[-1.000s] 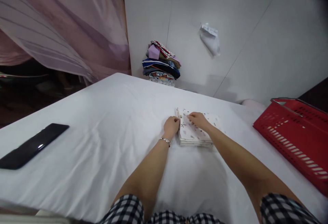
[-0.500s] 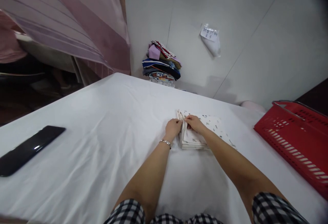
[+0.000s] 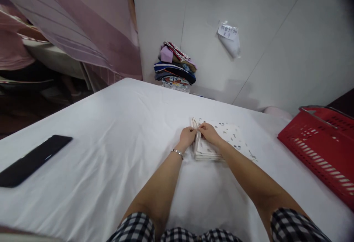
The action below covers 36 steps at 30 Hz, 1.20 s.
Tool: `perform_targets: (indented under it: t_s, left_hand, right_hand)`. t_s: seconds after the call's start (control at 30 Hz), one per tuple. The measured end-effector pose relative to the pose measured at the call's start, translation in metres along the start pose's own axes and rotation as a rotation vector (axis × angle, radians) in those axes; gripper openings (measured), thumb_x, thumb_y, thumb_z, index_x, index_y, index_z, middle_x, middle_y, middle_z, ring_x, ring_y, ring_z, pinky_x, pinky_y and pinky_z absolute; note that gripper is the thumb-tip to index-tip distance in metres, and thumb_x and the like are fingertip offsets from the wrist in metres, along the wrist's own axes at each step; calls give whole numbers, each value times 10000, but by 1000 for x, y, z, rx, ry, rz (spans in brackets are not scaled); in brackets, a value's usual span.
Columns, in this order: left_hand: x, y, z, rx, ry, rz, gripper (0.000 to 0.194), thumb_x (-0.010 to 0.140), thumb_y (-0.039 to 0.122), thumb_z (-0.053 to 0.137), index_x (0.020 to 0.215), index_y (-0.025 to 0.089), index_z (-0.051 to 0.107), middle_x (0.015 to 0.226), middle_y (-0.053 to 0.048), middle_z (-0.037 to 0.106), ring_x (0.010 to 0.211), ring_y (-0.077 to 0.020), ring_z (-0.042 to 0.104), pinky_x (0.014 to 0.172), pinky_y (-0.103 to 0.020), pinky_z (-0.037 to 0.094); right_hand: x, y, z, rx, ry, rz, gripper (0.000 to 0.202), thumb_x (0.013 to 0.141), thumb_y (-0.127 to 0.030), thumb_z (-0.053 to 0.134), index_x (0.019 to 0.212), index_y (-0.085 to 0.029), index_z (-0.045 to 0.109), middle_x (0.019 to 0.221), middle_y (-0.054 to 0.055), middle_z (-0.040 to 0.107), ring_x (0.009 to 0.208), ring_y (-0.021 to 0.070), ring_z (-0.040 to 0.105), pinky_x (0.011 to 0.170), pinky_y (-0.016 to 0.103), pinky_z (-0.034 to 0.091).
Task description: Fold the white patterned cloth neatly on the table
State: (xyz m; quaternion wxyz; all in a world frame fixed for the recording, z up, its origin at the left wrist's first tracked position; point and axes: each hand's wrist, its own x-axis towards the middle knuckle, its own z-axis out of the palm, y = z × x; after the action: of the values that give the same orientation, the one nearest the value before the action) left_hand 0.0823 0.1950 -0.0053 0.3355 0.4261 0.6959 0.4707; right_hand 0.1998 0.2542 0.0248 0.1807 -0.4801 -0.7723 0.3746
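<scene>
A white cloth with small grey and brown prints (image 3: 232, 135) lies folded in layers on the white-covered table (image 3: 110, 161). At its left edge, my left hand (image 3: 188, 135) is closed, pinching the raised fold; a silver bracelet circles that wrist. My right hand (image 3: 208, 132) is closed too, its thumb and fingers gripping the same fold from the right, close beside the left fingertips. The fingers partly hide the cloth's edge between them.
A black phone-like slab (image 3: 35, 161) lies at the table's left. On the right stands a red plastic basket (image 3: 318, 142). Folded clothes (image 3: 175, 66) are stacked beyond the far edge, below a plastic-wrapped note (image 3: 229, 37). A person (image 3: 16, 50) sits behind the pink curtain (image 3: 110, 24).
My right hand has shifted slightly left, bringing its fingertips nearer to my left hand on the fold. The camera view has moved a little.
</scene>
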Motion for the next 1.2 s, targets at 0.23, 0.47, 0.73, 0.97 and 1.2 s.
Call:
perform_targets:
  t_s: [0.23,0.47,0.73,0.97,1.2]
  left_hand:
    - [3,-5,5,-78,24,-27,266,795,336,507,607,160,572,556,9,560,567,-115,504,550,-233,363]
    - [-1,0,4,-16,50,20,206,820,285,504,695,163,614,731,-34,657,703,-140,574,635,-240,404]
    - [-1,0,3,0,10,-9,214,825,271,490,704,163,629,708,-44,656,663,-147,575,609,-246,407]
    - [0,0,2,48,12,-38,212,824,290,506,700,170,628,717,-48,663,721,-157,591,654,-251,416]
    - [-2,4,1,82,28,-18,207,833,271,496,701,169,618,750,-54,668,739,-157,589,667,-248,408]
  right_hand:
    - [0,-16,-11,-248,88,0,86,771,-197,510,730,-183,585,567,-24,581,558,115,531,522,199,356]
    - [3,-26,-10,-400,13,-31,131,765,-212,513,719,-174,631,574,1,620,597,127,562,557,203,366]
    - [11,-15,-10,-263,-177,53,107,742,-228,539,711,-166,621,527,7,635,446,128,574,458,205,391]
    - [9,-5,-7,-231,-129,74,116,692,-164,534,776,-176,614,488,-19,607,463,133,586,448,193,396]
    - [5,-5,-4,-278,-61,61,139,696,-169,536,815,-179,607,486,-18,598,469,136,573,465,203,388]
